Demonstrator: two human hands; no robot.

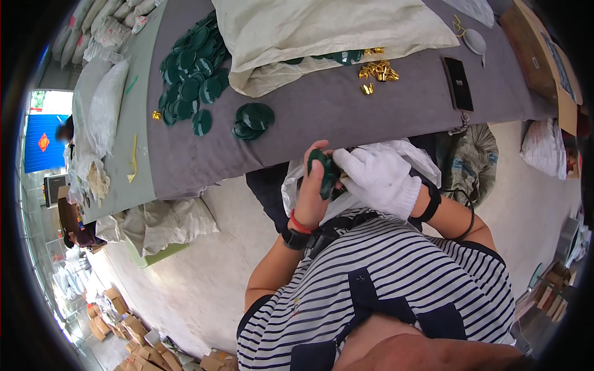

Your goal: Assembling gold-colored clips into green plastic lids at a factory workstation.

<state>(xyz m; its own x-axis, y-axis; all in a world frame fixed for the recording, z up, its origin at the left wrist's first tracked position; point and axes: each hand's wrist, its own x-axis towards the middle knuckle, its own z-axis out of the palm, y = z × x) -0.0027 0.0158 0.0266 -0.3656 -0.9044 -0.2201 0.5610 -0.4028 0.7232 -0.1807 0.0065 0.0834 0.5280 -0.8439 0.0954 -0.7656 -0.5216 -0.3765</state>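
My bare left hand (pixel 311 201), with a red band at the wrist, is closed around several dark green discs (pixel 319 172) over my lap, just off the table's near edge. My right hand (pixel 380 178) wears a white knitted glove. Its fingers are bent together against the right side of these discs; what lies between the fingertips is hidden. Under both hands a white plastic bag (pixel 417 154) spreads across my lap. On the table ahead, a small stack of green discs (pixel 255 119) lies apart from a large heap of discs (pixel 192 68) at the left.
A cream cloth sack (pixel 334 31) covers the far middle of the grey table (pixel 297 123). Small gold pieces (pixel 380 73) lie at its edge, with a phone (pixel 458 85) to their right. A cardboard box (pixel 537 52) stands far right; a stuffed sack (pixel 473 164) sits below the table edge.
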